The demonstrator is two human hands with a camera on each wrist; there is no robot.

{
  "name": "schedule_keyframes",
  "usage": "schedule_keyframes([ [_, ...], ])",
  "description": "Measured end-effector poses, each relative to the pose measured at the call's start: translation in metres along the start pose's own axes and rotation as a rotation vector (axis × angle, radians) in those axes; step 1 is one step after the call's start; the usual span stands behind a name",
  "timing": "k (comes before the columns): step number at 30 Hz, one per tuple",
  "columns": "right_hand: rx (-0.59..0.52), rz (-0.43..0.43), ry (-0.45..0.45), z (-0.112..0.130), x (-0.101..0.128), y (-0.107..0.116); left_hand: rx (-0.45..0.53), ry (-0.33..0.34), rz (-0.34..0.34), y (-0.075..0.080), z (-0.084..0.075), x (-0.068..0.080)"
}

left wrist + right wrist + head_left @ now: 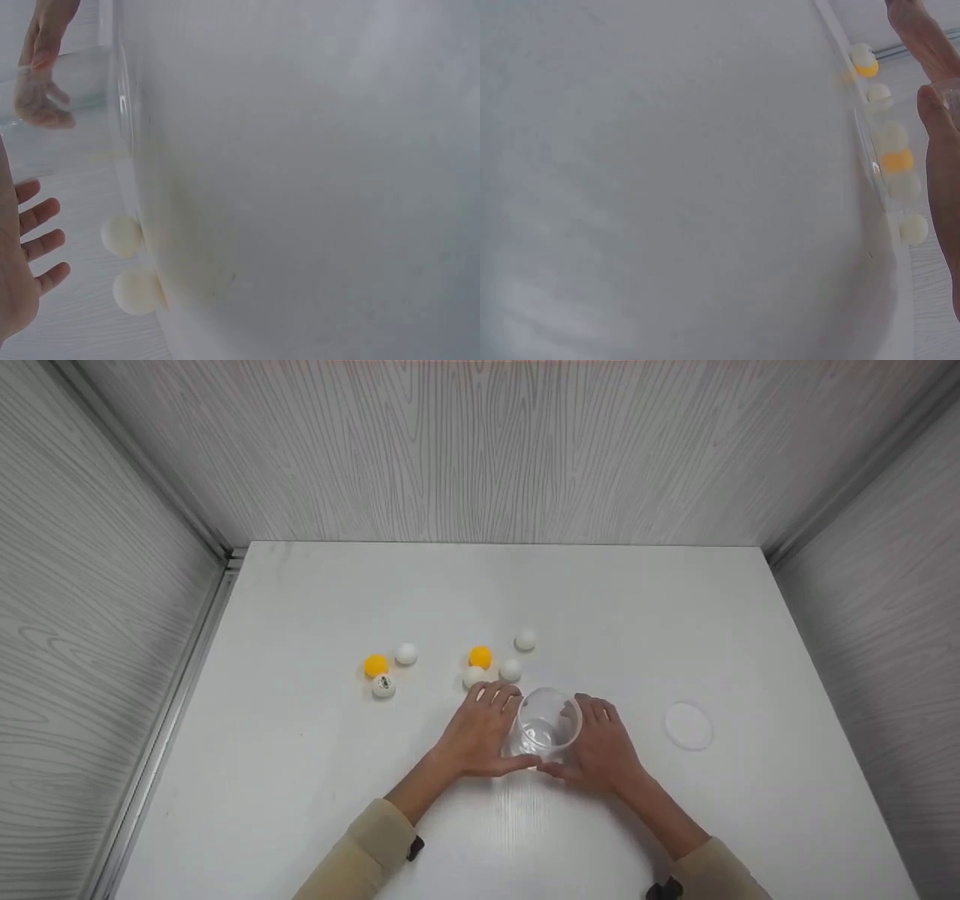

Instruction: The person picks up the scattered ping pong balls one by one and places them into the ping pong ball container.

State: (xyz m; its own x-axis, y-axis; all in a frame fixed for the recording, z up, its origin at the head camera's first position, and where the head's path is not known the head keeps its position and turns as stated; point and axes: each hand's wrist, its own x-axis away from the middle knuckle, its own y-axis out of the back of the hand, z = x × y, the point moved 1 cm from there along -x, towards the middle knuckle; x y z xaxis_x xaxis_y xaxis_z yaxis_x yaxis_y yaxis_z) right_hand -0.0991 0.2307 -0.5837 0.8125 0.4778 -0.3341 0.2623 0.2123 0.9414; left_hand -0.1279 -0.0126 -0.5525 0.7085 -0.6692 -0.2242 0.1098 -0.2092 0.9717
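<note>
White counter (315, 765); clear cup (548, 729) probably light, slick: grip opposite sides. Left hand (481, 736), right hand (602, 750) flank it, fingers (41, 217) loosely spread.

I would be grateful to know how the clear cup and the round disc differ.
The clear cup is deep and hollow; the round disc is flat. The cup stands between the left hand and right hand, while the disc lies apart from both. Each has a circular outline.
</note>
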Motion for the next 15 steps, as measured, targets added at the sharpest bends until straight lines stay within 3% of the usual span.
schedule_keyframes([
  [5, 0.02, -0.041, 0.028, 0.003, -0.004, -0.006, -0.02, 0.003, -0.044, -0.001, 0.002, 0.004],
  [15, 0.023, -0.026, 0.009, 0.011, -0.013, -0.008, -0.036, 0.022, -0.061, -0.002, 0.009, 0.007],
])
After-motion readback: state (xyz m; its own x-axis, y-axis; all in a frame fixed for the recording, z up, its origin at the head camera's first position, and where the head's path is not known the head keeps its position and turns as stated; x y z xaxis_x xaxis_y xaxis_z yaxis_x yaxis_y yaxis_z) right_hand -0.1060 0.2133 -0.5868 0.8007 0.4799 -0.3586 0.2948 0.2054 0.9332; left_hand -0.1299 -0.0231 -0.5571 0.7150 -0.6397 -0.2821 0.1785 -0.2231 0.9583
